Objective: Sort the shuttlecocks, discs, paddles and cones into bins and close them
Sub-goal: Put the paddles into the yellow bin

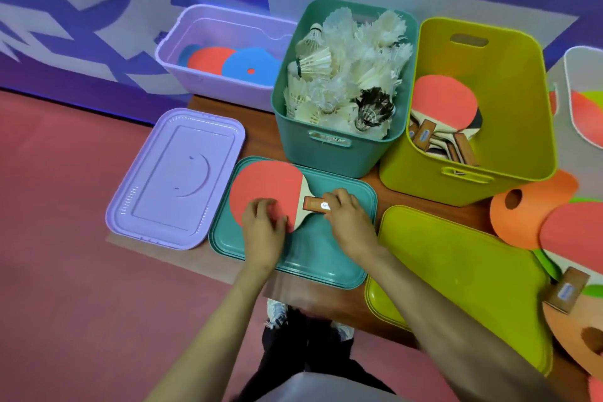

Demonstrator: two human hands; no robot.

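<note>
My left hand (262, 222) rests with curled fingers on the red blade of the table-tennis paddle (261, 184). My right hand (346, 215) grips its wooden handle. The paddle lies flat on the teal lid (310, 258), lower centre of the frame.

Procedure, as I judge it:
1. Lift by the handle and steady the blade with the left hand.
2. Carry it to the yellow-green bin (509, 81) at upper right, where other paddles (442, 101) are stacked.
3. Insert it blade-first, parallel to that stack, clearing the near rim.

Avoid brushing the teal bin (326, 157) of shuttlecocks (346, 52) just beside it. The yellow-green lid (456, 264) lies at lower right.
</note>
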